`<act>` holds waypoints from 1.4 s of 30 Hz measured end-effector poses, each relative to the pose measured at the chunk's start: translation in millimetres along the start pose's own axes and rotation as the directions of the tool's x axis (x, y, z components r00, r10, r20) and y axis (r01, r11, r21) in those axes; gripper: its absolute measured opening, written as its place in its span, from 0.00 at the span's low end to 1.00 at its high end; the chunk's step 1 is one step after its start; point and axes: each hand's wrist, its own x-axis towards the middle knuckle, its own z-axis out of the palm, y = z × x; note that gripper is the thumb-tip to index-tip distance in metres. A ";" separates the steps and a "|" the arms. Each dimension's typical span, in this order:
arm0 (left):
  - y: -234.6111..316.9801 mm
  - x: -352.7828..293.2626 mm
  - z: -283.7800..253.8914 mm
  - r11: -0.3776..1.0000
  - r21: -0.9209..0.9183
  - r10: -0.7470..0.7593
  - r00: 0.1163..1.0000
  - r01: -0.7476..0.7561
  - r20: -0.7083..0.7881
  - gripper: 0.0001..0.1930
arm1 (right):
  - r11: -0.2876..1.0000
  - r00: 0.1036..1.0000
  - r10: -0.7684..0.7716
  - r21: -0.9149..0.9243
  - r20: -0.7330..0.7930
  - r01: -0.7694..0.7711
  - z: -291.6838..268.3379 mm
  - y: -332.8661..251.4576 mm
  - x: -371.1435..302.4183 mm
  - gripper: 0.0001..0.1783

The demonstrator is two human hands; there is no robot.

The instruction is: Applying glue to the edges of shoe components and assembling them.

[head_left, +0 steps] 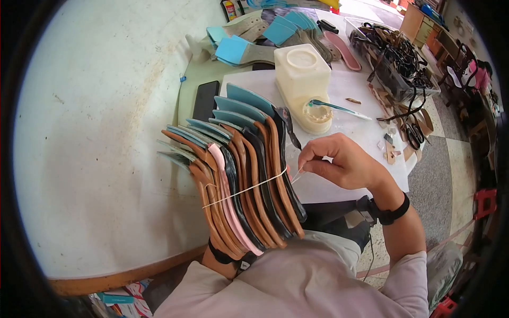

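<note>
A bundle of curved insoles (249,183) in brown, black and pink, with light blue ends fanned at the far side, is up in front of my chest. A thin pale string (249,188) runs across the bundle. My right hand (339,161) is at the bundle's right side, thumb and fingers pinched on the loose end of the string. My left forearm (220,267) passes beneath the bundle, and the left hand behind it bears the bundle; its fingers are almost wholly hidden. A dark phone (207,100) lies just beyond the blue ends.
A whitish plastic container (301,69) with a glue-crusted opening stands on the table, a toothbrush (339,108) across it. Behind are more blue-ended insoles (249,53). On the right are a bin of dark straps (392,63), scissors (413,135) and scraps. A wall (106,132) rises left.
</note>
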 end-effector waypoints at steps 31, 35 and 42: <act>-7.5 3.5 -8.0 0.943 0.311 0.099 0.992 -0.118 0.077 0.37 | 0.898 0.982 -0.007 -0.434 -0.187 -0.076 5.0 -5.8 8.7 0.19; -9.8 -0.1 -10.0 0.955 0.276 0.091 0.992 -0.112 0.087 0.37 | 0.878 0.979 0.039 -0.462 -0.198 -0.129 5.6 -5.0 7.4 0.20; -7.4 6.9 -4.8 0.970 0.219 0.083 0.991 -0.104 0.103 0.38 | 0.847 0.974 0.021 -0.513 -0.225 -0.137 5.0 -6.2 6.3 0.21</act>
